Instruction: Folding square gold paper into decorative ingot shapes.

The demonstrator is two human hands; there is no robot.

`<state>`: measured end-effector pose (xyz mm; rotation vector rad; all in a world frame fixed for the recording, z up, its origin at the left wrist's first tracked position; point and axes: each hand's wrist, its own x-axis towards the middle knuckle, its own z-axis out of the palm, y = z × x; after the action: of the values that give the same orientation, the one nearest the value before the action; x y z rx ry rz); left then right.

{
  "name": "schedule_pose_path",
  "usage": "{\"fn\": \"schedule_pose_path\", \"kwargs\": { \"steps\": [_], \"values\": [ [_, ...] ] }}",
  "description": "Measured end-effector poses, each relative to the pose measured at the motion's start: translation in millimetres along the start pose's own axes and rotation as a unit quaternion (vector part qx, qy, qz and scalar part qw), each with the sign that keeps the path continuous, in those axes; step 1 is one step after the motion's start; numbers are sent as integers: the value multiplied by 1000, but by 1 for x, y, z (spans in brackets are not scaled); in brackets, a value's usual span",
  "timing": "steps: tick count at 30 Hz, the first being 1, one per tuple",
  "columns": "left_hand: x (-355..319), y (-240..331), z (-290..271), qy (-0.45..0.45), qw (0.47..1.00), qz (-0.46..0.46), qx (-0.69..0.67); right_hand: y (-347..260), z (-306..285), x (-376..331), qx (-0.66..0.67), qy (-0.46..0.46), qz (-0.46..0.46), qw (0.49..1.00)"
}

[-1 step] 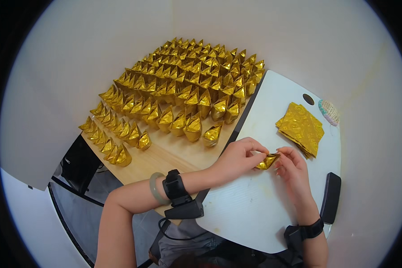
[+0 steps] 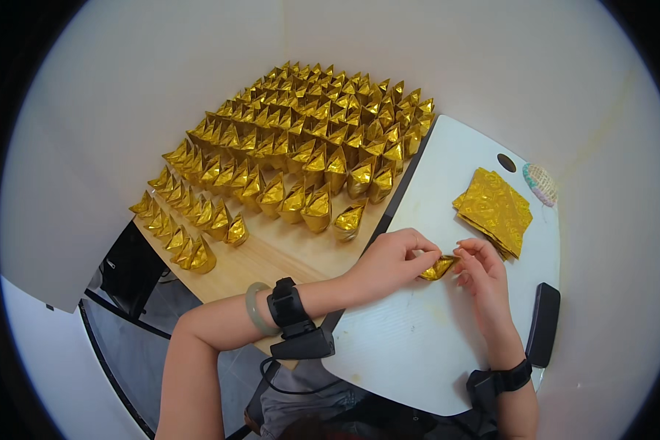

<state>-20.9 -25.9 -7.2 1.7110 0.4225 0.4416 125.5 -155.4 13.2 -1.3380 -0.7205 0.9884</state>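
Over the white tabletop (image 2: 411,352), a small gold foil paper piece (image 2: 437,270), folded to pointed ends, is held between my two hands. My left hand (image 2: 390,265) pinches its left and upper part between thumb and fingers. At the right-hand point, the fingertips of my right hand (image 2: 485,282) are pressed together on the foil. Just beyond my right hand lies a loose stack of flat gold paper sheets (image 2: 496,209). Many folded gold paper ingots (image 2: 315,209) stand in rows on the wooden surface to the left, one ingot (image 2: 349,221) apart from its row.
A dark oblong object (image 2: 545,324) lies by the tabletop's right edge. Further back are a black oval (image 2: 507,163) and a woven pad with a coloured rim (image 2: 540,185). Pale walls (image 2: 491,59) enclose the back and right. A cable (image 2: 293,391) hangs from my left wrist device.
My right fingers have shifted very slightly at the foil's right end, and the folded piece sits a touch lower. The rest looks the same.
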Motion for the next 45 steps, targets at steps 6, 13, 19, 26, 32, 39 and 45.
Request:
{"fn": "schedule_pose_path", "kwargs": {
  "steps": [6,13,19,26,32,39,45],
  "values": [
    [-1,3,-4,51,972,141,182,0,1,-3,-150,78,-161,972],
    [1,5,-12,25,930,293,221,-11,-1,-9,-419,63,-404,811],
    [3,4,-11,-6,885,313,346,-16,-2,-10,-525,50,-417,740],
    [5,2,-10,6,841,339,421,-17,-3,-5,-595,14,-414,689],
    [2,2,-17,-13,829,363,426,-10,-2,-6,-570,0,-380,729],
    [-20,21,-21,8,817,366,446,-3,-7,-10,-476,36,-386,790],
    [-123,47,-55,94,856,203,467,-10,3,-17,-424,46,-412,805]
  ]
}}
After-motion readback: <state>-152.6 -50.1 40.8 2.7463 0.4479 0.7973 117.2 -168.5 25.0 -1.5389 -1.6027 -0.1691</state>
